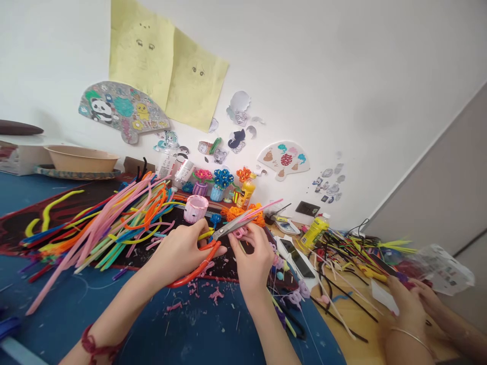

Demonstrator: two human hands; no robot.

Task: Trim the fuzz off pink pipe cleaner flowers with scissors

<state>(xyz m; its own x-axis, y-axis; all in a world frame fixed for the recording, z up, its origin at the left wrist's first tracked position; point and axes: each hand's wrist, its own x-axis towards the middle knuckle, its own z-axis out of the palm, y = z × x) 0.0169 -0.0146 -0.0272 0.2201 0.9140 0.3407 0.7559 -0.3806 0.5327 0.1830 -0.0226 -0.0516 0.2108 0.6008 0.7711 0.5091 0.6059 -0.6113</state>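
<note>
My left hand (178, 251), with a dark red cord at the wrist, is closed round the orange-red handles of a pair of scissors (196, 271). The blades point up and to the right, over the fingers of my right hand (255, 258). That hand pinches a pink pipe cleaner (239, 232), curled into loops at the fingertips; a straight pink length sticks out beyond the blades. Whether the blades touch it I cannot tell. Just behind my left hand stands a pink striped cup (196, 209). Pink clippings (216, 295) lie on the blue tabletop below.
Many coloured pipe cleaners (99, 223) are heaped at left. Flower pots (216, 191) and a yellow bottle (247, 191) line the wall. At right lie a phone (299, 258), another yellow bottle (315, 232) and more pipe cleaners. Another person's hands (409, 304) work at far right.
</note>
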